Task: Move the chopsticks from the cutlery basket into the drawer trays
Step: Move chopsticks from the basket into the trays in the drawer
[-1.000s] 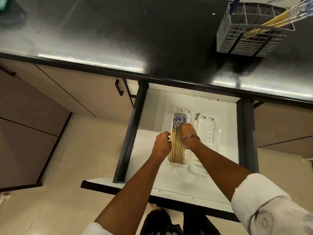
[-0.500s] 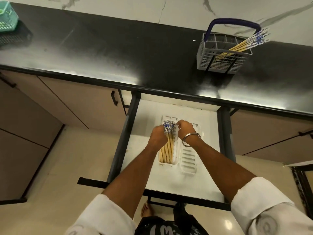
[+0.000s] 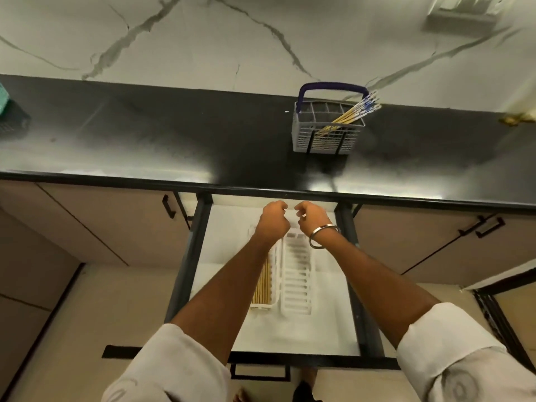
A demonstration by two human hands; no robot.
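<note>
A grey cutlery basket (image 3: pixel 324 140) with a blue handle stands on the black counter, and several blue-tipped chopsticks (image 3: pixel 352 114) lean out of its right side. Below, the open drawer (image 3: pixel 229 224) holds two white trays side by side. The left tray (image 3: pixel 275 274) contains a bundle of chopsticks (image 3: pixel 262 285), partly hidden by my left forearm. The right tray (image 3: pixel 297 280) holds nothing. My left hand (image 3: pixel 272 220) and my right hand (image 3: pixel 311 217) hover over the trays' far ends near the counter edge, fingers loosely curled, holding nothing.
The black counter (image 3: pixel 174 134) runs across the view under a marble wall. A green basket (image 3: pixel 4 97) sits at the far left. Closed cabinet doors with black handles (image 3: pixel 168 206) flank the drawer, and the drawer's front edge (image 3: pixel 261 358) is near my body.
Both hands have let go of the chopsticks in the left tray and risen toward the counter edge. My head has tilted up, bringing the wall and whole basket into view.
</note>
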